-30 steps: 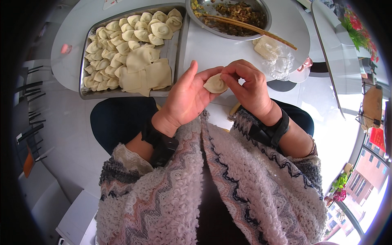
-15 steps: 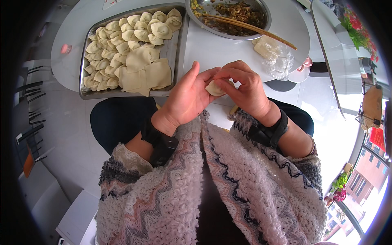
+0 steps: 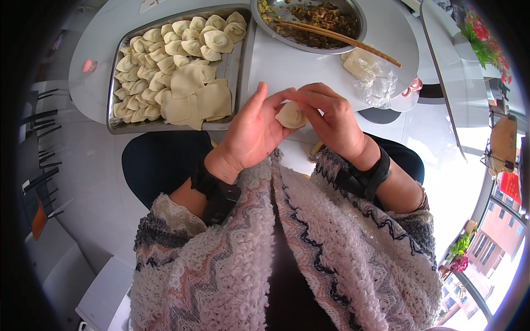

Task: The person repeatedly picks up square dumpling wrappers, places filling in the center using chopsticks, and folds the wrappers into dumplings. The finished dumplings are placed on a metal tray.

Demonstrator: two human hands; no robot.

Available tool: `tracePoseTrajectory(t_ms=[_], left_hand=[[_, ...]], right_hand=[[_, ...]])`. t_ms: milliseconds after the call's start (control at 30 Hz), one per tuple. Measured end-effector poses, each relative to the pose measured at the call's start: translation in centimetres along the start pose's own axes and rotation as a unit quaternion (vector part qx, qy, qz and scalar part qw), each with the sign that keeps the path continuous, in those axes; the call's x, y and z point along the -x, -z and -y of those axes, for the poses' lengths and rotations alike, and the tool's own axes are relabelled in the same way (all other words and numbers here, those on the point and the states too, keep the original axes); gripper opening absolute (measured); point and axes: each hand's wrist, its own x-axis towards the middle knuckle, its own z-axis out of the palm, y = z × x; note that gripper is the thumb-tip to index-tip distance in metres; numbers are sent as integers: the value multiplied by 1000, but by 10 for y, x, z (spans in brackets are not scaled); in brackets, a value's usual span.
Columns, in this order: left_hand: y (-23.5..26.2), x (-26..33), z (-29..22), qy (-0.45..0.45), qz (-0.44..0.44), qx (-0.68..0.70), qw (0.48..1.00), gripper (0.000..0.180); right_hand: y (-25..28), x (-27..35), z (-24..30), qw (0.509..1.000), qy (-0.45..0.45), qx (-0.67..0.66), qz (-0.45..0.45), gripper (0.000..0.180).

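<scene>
A folded wonton (image 3: 291,115) of pale dough lies against the fingers of my left hand (image 3: 248,126), whose palm faces up with the thumb raised apart. From the other side, my right hand (image 3: 332,118) grips the wonton's right edge between thumb and curled fingers. The fingertips of both hands meet just above it. Left of my hands, a metal tray (image 3: 243,66) carries rows of shaped wontons (image 3: 144,65), with flat square wrappers (image 3: 190,105) overlapping at its near right side.
Beyond my hands, a steel bowl (image 3: 361,27) of chopped filling (image 3: 326,21) stands on the white table (image 3: 265,74), chopsticks (image 3: 353,42) across its rim. Crumpled clear plastic (image 3: 378,85) and a pale wrapped block (image 3: 359,64) lie to the right. A dark chair seat (image 3: 157,165) is below the tray.
My right thumb has drawn back from the wonton's face toward its right edge. More of the wonton now shows. My left hand has barely shifted.
</scene>
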Motion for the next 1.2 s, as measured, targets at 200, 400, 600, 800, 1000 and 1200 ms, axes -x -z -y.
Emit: tracePoseTrajectory(t_ms=[200, 400, 600, 800, 1000, 1200], left_hand=[[3, -1, 2, -11, -21, 20, 1000, 59], [5, 0, 4, 7, 3, 56, 998, 56], [7, -1, 5, 16, 8, 50, 999, 56], [5, -1, 6, 19, -1, 33, 999, 57], [4, -1, 5, 14, 5, 28, 999, 57], [5, -1, 4, 3, 11, 26, 1000, 57]], right_hand=[[-2, 0, -3, 998, 58, 31, 17, 21], [-1, 0, -3, 997, 57, 32, 42, 15], [-1, 0, -4, 996, 60, 22, 58, 12], [-3, 0, -5, 995, 64, 42, 72, 7], [-4, 1, -6, 998, 47, 11, 50, 9], [-4, 1, -5, 999, 26, -9, 47, 13]])
